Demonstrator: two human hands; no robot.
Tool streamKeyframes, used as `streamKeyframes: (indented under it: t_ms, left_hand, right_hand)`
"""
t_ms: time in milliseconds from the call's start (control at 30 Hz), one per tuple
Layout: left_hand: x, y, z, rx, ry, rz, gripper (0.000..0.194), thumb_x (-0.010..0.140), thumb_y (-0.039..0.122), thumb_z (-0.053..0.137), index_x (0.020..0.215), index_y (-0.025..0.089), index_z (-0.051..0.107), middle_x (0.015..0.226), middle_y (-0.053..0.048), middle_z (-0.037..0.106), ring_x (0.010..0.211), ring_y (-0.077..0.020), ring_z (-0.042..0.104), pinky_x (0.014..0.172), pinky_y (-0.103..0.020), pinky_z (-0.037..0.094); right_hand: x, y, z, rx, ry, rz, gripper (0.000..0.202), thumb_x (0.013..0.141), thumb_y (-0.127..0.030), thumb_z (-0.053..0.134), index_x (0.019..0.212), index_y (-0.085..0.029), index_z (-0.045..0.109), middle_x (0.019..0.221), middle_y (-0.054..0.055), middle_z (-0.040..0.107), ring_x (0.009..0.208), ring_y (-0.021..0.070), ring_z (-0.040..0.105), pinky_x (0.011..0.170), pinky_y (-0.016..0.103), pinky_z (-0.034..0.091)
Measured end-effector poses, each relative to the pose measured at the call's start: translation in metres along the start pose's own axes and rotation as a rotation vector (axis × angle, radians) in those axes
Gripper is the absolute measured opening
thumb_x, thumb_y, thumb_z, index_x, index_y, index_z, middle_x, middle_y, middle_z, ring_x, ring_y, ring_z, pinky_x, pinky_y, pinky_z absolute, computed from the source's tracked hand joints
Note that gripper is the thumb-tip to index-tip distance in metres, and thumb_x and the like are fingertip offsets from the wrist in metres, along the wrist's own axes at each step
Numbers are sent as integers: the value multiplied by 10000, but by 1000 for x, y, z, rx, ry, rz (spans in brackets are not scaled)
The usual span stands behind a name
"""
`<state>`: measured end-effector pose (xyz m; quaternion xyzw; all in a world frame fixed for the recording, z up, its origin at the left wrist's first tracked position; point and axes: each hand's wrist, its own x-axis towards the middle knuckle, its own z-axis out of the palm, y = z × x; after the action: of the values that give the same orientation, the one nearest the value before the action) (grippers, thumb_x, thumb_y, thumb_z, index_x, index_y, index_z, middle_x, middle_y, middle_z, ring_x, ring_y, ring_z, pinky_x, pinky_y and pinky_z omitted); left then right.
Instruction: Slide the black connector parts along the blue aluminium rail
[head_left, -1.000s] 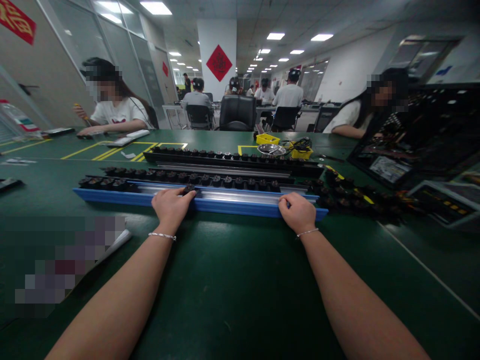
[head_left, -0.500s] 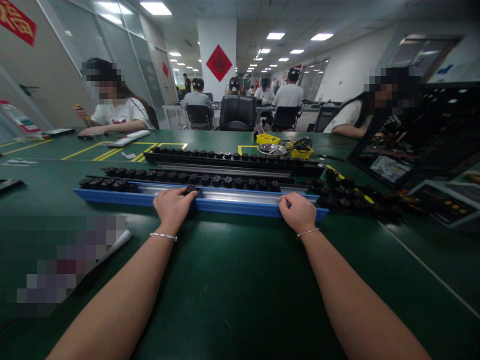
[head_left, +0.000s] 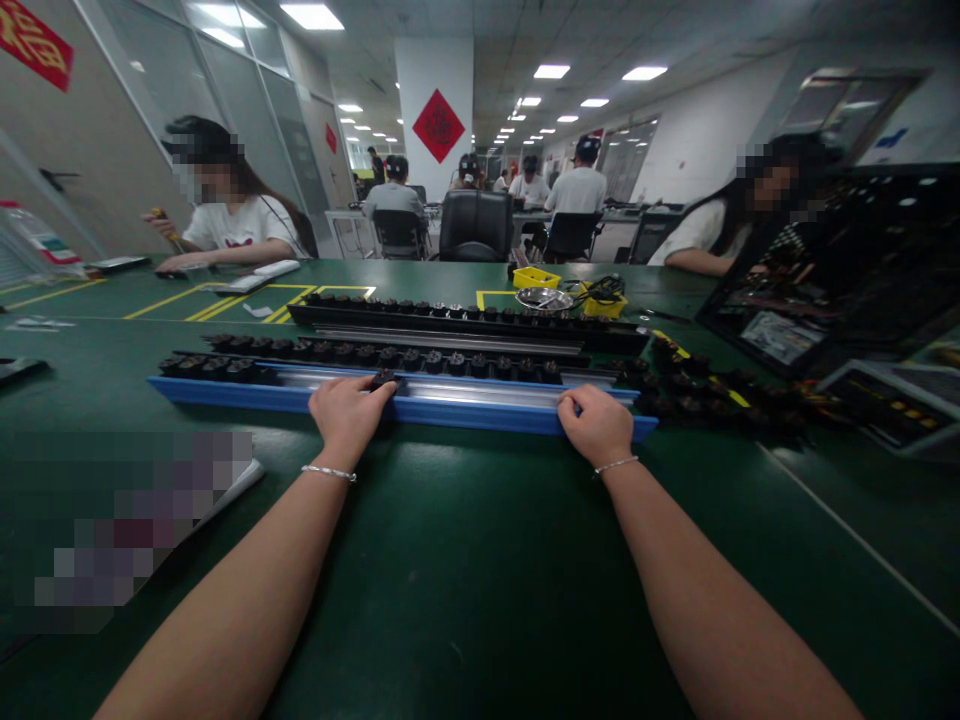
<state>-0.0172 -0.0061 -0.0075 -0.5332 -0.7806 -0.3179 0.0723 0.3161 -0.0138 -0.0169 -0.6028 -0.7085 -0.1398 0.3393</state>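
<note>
A long blue channel (head_left: pixel 480 412) with a shiny metal inner face lies crosswise on the green table. Several round-topped black modules (head_left: pixel 214 368) sit in its left end. My left hand (head_left: pixel 345 415) is closed at the channel's middle left, thumb and fingers on a single black module (head_left: pixel 385 378) sitting in the channel. Farther right, my right hand (head_left: pixel 598 420) is curled over the channel's near wall, gripping it near its right end. Between my hands the metal strip shows bare. Directly behind runs a row of similar black modules (head_left: pixel 435 362).
A black rail (head_left: pixel 465 322) filled with modules lies farther back. Beyond it are a metal dish (head_left: pixel 543 299) and yellow trays (head_left: pixel 535 278). Loose black modules (head_left: pixel 697 390) and a computer case (head_left: pixel 780 310) are on the right. People sit across the table at both sides.
My left hand and the black module have shifted very slightly right, along with the channel. My right hand keeps its place.
</note>
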Motion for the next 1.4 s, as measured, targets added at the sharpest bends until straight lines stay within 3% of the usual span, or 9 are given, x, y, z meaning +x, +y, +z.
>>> streamKeyframes:
  t_ms: [567, 867, 1400]
  left_hand:
    - [0, -1, 1, -20, 14, 34, 434, 712, 557, 520, 908, 231, 729, 894, -73, 704, 970, -271, 544, 877, -367, 347]
    - [-3, 6, -4, -4, -34, 7, 394, 713, 555, 523, 905, 274, 722, 909, -40, 702, 984, -263, 535, 882, -370, 333]
    - [-6, 8, -6, -12, -20, 40, 393, 709, 551, 549, 909, 262, 725, 929, -50, 704, 999, -280, 531, 890, -396, 324]
  right_hand:
    - [0, -1, -1, -9, 1, 14, 239, 767, -223, 445, 688, -210, 670, 760, 17, 667, 700, 153, 563, 587, 257, 339]
    - [0, -2, -2, -10, 2, 6, 241, 772, -219, 448, 685, -203, 672, 752, 14, 667, 707, 146, 566, 603, 251, 342]
    - [0, -1, -1, -17, 11, 2, 230, 763, -222, 454, 689, -207, 671, 752, 9, 665, 701, 145, 567, 604, 251, 346]
